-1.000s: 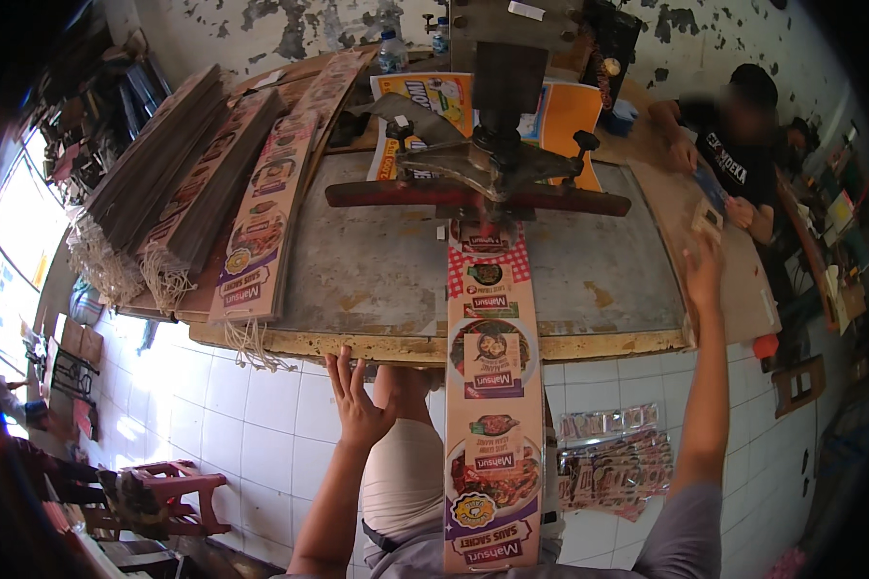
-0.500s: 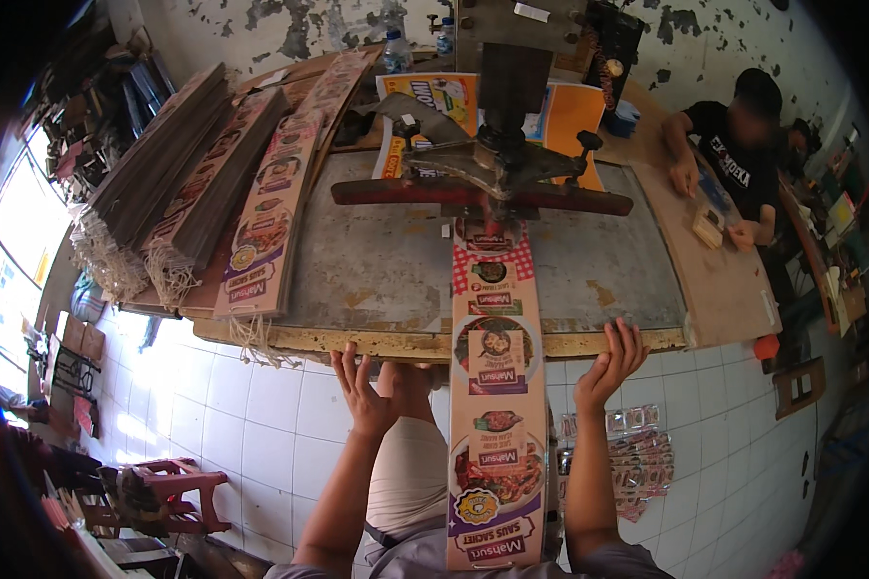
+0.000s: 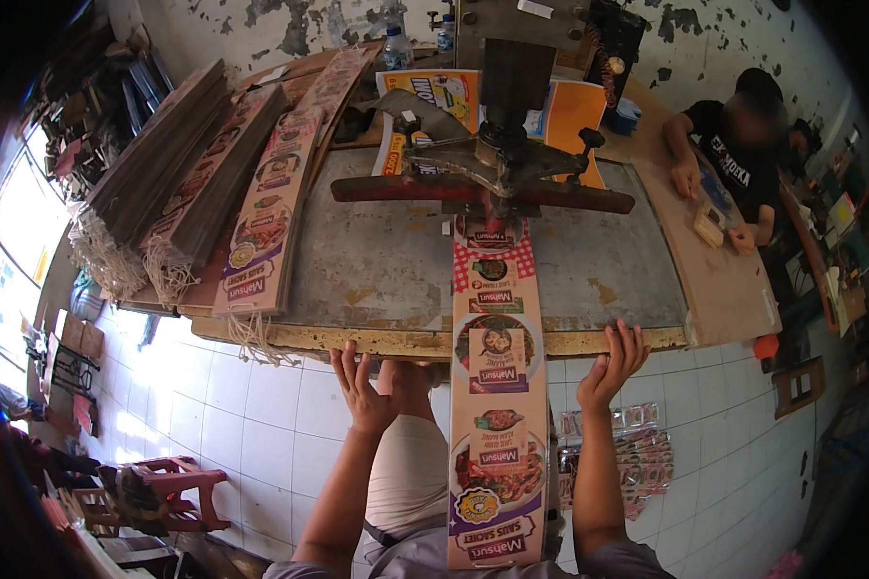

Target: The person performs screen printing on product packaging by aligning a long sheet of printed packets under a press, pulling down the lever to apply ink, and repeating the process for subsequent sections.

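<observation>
Both of my hands rest at the front edge of a worktable. My left hand (image 3: pixel 365 394) lies against the worn yellowish edge (image 3: pixel 290 338) left of centre, fingers stretched out. On the right side of that edge, my right hand (image 3: pixel 611 369) rests with its fingers extended and its thumb apart. Between my arms runs a long printed cardboard strip (image 3: pixel 492 415) with food pictures, reaching from my body to the table. Its far end lies beneath a dark metal press head (image 3: pixel 492 159) with a reddish crossbar (image 3: pixel 386 190). Neither hand touches the strip.
Stacks of similar strips (image 3: pixel 266 222) with white strings stand at the table's left. Printed sheets (image 3: pixel 570 106) and a plastic bottle (image 3: pixel 396 48) are behind the press. A co-worker (image 3: pixel 734 145) handles a small block (image 3: pixel 710 227) at the right. Packs (image 3: pixel 637 454) lie on the tiled floor.
</observation>
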`<state>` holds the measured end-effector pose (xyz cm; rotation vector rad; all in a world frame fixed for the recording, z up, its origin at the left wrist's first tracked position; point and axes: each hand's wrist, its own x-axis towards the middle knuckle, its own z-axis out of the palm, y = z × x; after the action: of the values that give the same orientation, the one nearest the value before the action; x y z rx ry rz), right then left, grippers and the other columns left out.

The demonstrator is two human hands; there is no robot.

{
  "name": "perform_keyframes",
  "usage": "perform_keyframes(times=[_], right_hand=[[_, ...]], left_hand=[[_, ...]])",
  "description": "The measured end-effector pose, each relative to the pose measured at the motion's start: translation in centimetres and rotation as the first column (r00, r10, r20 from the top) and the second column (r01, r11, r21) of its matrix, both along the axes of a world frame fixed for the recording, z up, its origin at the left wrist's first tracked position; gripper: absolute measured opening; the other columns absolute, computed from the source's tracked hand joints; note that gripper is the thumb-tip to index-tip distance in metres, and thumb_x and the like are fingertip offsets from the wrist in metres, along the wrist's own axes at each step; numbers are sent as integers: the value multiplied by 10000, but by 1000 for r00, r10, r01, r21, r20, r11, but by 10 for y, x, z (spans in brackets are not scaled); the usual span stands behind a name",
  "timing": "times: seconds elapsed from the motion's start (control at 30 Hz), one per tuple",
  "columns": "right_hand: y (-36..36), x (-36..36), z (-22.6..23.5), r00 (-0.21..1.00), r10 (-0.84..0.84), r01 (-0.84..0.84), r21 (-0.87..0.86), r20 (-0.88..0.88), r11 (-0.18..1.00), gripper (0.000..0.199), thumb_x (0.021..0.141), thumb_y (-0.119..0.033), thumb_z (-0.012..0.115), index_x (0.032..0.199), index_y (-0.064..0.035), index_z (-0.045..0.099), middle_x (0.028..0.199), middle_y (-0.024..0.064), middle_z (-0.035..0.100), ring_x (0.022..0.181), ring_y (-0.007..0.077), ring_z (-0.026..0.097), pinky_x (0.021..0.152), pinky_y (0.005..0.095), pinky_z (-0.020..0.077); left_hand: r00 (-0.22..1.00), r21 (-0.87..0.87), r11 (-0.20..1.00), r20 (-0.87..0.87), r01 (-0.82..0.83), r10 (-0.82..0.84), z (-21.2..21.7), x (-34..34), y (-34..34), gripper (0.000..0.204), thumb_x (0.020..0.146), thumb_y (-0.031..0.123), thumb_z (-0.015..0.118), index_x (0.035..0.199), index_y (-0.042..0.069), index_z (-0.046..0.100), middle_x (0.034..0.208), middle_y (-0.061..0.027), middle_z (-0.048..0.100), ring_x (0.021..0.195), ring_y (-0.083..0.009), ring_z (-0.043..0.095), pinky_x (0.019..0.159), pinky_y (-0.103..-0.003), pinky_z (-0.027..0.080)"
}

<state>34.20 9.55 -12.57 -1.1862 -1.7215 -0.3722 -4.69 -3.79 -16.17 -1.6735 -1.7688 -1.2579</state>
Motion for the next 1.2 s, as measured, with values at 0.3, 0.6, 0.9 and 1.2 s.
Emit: perform_keyframes(times=[0.3, 0.6, 0.9, 1.2], right_hand=[[1, -5, -1, 999, -4, 5, 28, -39, 1000, 503, 1181, -353, 305, 1448, -81, 633, 1582, 105, 551, 1595, 359, 343, 1335, 606, 69], [2, -3, -3, 1000, -4, 5, 25, -30, 1000, 502, 1181, -355, 310, 1448, -80, 633, 1575, 104, 556, 1594, 359, 344, 1332, 608, 69], [1, -4, -3, 999, -4, 5, 30, -40, 1000, 496, 1181, -349, 306, 1448, -89, 633, 1579, 96, 552, 1596, 353, 343, 1332, 614, 75], [3, -4, -4, 999, -5, 7, 43, -32, 999, 486, 1179, -335, 302, 1451, -95, 626, 1576, 96, 552, 1593, 359, 351, 1334, 613, 74]], left_hand=[[1000, -3, 1000, -7, -8, 8, -1, 0, 1, 843, 900, 158, 765, 1608, 87, 314, 1671, -314, 356, 1584, -616, 232, 1270, -747, 201], [1000, -1, 1000, 13, -7, 7, -2, 1, 1, 858, 879, 129, 779, 1604, 91, 322, 1667, -312, 362, 1579, -621, 238, 1271, -745, 203], [1000, -2, 1000, 0, -10, 10, -2, 0, 0, 862, 876, 125, 782, 1606, 91, 324, 1668, -305, 365, 1576, -621, 243, 1265, -745, 221], [1000, 11, 1000, -13, -15, 15, -4, 0, 2, 859, 881, 122, 785, 1602, 84, 320, 1670, -313, 357, 1575, -623, 242, 1262, -750, 220]])
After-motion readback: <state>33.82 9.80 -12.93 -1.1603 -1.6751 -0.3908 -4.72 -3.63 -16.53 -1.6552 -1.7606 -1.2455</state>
